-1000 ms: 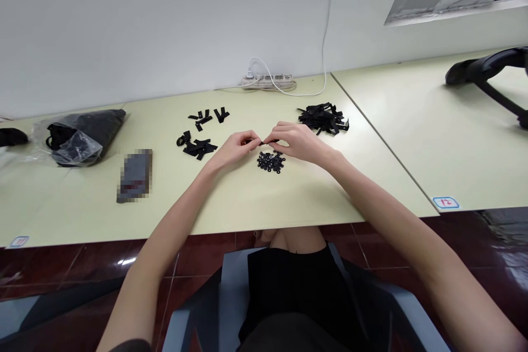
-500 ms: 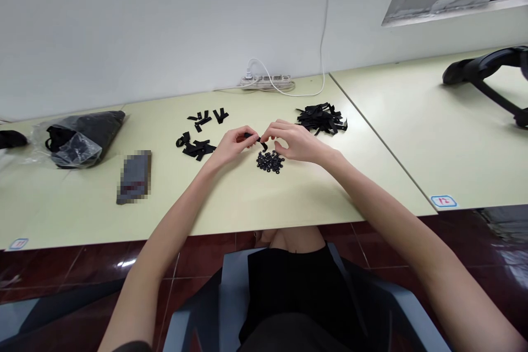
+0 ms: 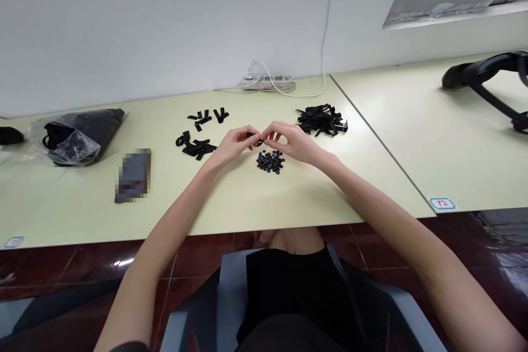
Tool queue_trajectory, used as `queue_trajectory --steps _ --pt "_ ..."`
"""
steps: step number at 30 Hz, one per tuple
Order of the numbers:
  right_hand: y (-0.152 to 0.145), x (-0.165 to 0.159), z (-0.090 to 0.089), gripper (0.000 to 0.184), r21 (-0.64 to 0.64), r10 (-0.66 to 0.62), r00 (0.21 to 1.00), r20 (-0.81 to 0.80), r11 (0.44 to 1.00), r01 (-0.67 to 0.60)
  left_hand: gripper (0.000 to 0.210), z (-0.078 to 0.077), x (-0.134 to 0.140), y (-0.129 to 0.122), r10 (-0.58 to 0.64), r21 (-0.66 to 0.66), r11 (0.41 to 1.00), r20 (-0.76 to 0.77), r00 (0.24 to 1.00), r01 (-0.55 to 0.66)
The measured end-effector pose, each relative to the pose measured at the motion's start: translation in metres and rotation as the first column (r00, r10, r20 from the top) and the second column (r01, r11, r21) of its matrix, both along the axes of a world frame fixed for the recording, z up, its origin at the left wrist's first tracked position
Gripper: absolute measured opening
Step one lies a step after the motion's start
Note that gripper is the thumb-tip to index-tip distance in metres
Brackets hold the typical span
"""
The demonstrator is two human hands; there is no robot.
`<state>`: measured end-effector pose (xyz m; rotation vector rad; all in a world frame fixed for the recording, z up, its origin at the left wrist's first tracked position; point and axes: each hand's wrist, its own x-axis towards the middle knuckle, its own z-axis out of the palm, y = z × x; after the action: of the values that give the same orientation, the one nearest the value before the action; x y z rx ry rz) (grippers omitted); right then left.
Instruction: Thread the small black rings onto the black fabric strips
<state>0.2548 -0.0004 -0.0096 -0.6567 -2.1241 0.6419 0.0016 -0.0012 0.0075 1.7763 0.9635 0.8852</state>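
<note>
A short black fabric strip [image 3: 259, 143] is pinched between the fingertips of my left hand [image 3: 234, 147]. My right hand [image 3: 290, 141] meets it from the other side, thumb and fingers closed together on the strip's end; most of the strip is hidden by fingers. Just below my fingertips lies a heap of small black rings [image 3: 270, 161] on the table. Beside my left hand are several black strips [image 3: 198, 149], with more loose strips [image 3: 202, 119] farther back. Behind my right hand a larger pile of black strips [image 3: 322, 120] is spread out.
A power strip [image 3: 266, 82] with a white cable [image 3: 324, 38] sits against the wall. Leftward on the table [image 3: 231, 206] are a blurred dark object [image 3: 133, 176] and a plastic bag [image 3: 84, 137] with black contents. A black curved frame [image 3: 487, 77] stands far right.
My right hand has moved slightly left and its fingers have closed at the strip's end, so less of the strip shows. My left hand stays in nearly the same place.
</note>
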Motion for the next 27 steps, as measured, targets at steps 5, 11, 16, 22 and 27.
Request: queue_trajectory --steps 5,11,16,22,27 --pt "0.0022 0.0007 0.0004 0.022 -0.044 -0.052 0.999 -0.010 0.998 0.051 0.052 -0.0028 0.0011 0.0007 -0.006 -0.034 0.999 0.014 1.000 0.007" --pt "-0.0005 0.0011 0.0029 0.014 -0.019 -0.081 0.997 0.019 0.996 0.082 0.067 -0.0014 0.0012 -0.0001 -0.024 -0.095 0.995 0.036 0.999 0.027" --pt "-0.0021 0.0001 0.0035 0.007 -0.026 -0.097 0.995 0.025 0.995 0.098 0.056 -0.0001 0.0011 0.0000 -0.031 -0.021 0.999 -0.022 0.999 0.031" --pt "-0.0044 -0.0016 0.0067 0.016 -0.062 -0.130 0.991 0.017 0.989 0.131 0.051 0.0011 -0.0006 -0.0005 0.031 0.018 0.999 -0.050 0.998 -0.030" --pt "0.0046 0.0002 0.0032 0.019 -0.099 -0.190 0.980 -0.061 0.978 0.183 0.039 -0.0056 -0.0044 0.0046 0.151 0.066 0.987 -0.089 0.985 -0.145"
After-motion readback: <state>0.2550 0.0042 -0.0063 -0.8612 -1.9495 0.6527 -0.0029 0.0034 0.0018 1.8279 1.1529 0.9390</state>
